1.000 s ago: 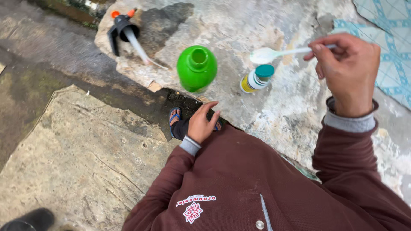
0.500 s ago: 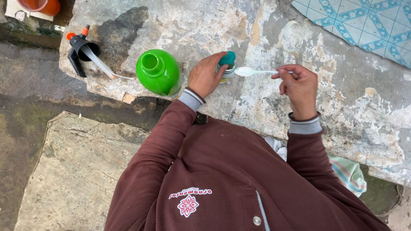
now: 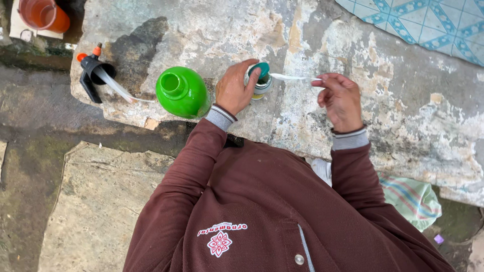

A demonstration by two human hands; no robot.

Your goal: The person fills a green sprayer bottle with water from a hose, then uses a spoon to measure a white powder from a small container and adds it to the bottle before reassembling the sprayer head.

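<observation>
Fingers of left hand (image 3: 234, 89) wrap small bottle (image 3: 261, 83), half hiding it; right hand (image 3: 340, 99) pinches spoon (image 3: 295, 77).

Our maroon sweatshirt (image 3: 262, 201), grey ribbed cuffs (image 3: 221, 117) at both wrists, a small pink-and-white flower emblem (image 3: 220, 243) on the chest, a round metal snap button (image 3: 299, 259) just right of that emblem

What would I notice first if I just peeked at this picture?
The bright green bottle jumps out first, standing open on the cracked stone slab, left of the hands. Next to it, the left hand wraps around a small bottle with a teal cap, while the right hand holds a white spoon toward it. Far left on the slab lies a black sprayer head with orange tips and a clear tube.
</observation>
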